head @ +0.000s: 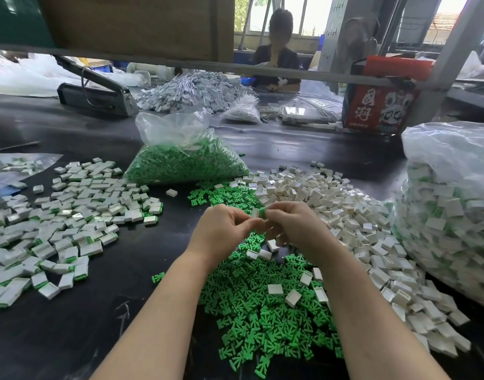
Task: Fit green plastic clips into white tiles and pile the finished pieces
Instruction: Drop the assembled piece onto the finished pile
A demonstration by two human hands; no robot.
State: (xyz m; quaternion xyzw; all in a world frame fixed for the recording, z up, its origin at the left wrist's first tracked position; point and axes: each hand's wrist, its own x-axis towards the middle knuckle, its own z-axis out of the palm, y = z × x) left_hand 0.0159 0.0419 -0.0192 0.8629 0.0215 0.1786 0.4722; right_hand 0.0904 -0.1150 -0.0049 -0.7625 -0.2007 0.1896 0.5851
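Note:
My left hand (pixel 227 229) and my right hand (pixel 292 229) meet above the black table, fingertips together. Between them they pinch a white tile (pixel 255 213) with a green clip (pixel 262 212) set against it. Below my hands spreads a heap of loose green clips (pixel 262 311), with a few white tiles lying on it. To the right lies a heap of empty white tiles (pixel 345 215). At the left spreads the pile of finished pieces (pixel 71 215), white tiles with green showing at their edges.
A clear bag of green clips (pixel 186 160) stands behind my hands. A large clear bag of finished pieces (pixel 449 215) fills the right edge. Across the table sits another person (pixel 279 50), with a grey parts heap (pixel 194 91), a heat sealer (pixel 95 91) and a red box (pixel 377 105).

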